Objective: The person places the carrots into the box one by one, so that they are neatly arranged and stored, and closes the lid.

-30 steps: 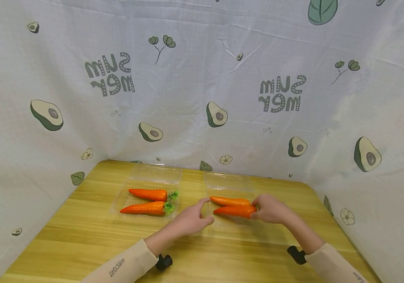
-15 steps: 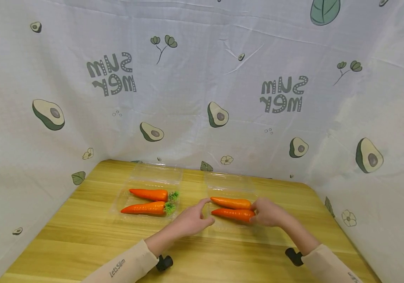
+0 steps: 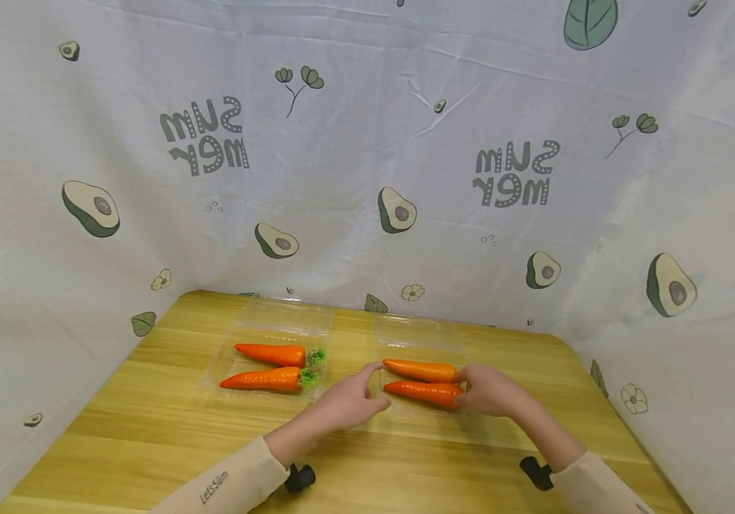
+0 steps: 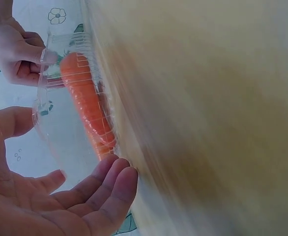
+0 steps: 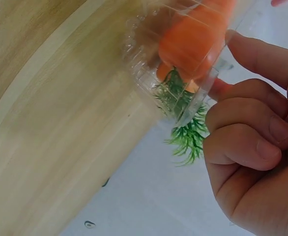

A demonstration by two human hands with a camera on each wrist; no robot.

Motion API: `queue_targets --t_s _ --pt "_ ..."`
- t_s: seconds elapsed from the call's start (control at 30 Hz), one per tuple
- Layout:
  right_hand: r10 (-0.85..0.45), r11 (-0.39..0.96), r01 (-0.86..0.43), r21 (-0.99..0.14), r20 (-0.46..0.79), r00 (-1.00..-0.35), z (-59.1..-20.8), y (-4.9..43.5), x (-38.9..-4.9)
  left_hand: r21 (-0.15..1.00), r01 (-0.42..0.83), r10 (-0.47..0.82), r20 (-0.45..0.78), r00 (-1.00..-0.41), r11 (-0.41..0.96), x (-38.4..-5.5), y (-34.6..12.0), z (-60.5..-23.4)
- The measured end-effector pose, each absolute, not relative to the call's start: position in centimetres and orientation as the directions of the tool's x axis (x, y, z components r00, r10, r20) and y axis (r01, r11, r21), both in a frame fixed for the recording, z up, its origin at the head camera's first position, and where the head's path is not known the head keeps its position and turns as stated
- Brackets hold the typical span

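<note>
On the right half of the worktop (image 3: 148, 428), the near right carrot (image 3: 422, 394) lies in an open clear plastic clamshell box (image 3: 415, 330), just beside the far right carrot (image 3: 420, 370). One second ago the two lay pressed together; now the near one sits closer to the near side of the box, with a narrow gap towards its tip. Against half a second ago, little has changed.

The right grip (image 3: 488, 391), a bare hand, has shifted slightly left and nearer over that second. It comes in from the right, wrist bent, index finger and thumb by the carrots' thick ends. From the right wrist, the thumb tip meets the box edge and the other fingers are curled; I cannot tell whether thumb and index clamp anything. Green fronds (image 5: 188, 140) poke past the box's end there.

The left grip (image 3: 344, 401) has stayed put at the box's left end: thumb and index apart, thumb touching the rim, remaining fingers loosely extended.

Left of it, a second clamshell box (image 3: 285, 314) holds two leafy-topped carrots (image 3: 264, 379).
</note>
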State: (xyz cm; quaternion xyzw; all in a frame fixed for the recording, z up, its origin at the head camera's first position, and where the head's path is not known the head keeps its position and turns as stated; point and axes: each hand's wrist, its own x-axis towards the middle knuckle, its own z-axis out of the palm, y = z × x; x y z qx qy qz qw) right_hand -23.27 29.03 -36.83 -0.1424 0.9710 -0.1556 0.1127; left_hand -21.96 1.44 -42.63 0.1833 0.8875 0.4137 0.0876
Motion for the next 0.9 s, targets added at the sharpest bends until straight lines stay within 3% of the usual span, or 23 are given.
queue_targets --t_s 0.43,0.9 --pt "-0.326 0.855 -0.266 -0.446 -0.061 -0.943 -35.3 27.8 -22.2 0.760 0.232 0.400 -0.040 -0.916 0.607 -20.7 1.4 -40.7" --pt "-0.301 0.827 -0.266 -0.494 0.011 -0.954 -34.6 24.5 -23.0 0.691 0.332 0.427 0.037 -0.904 0.643 -20.3 -1.5 -37.7"
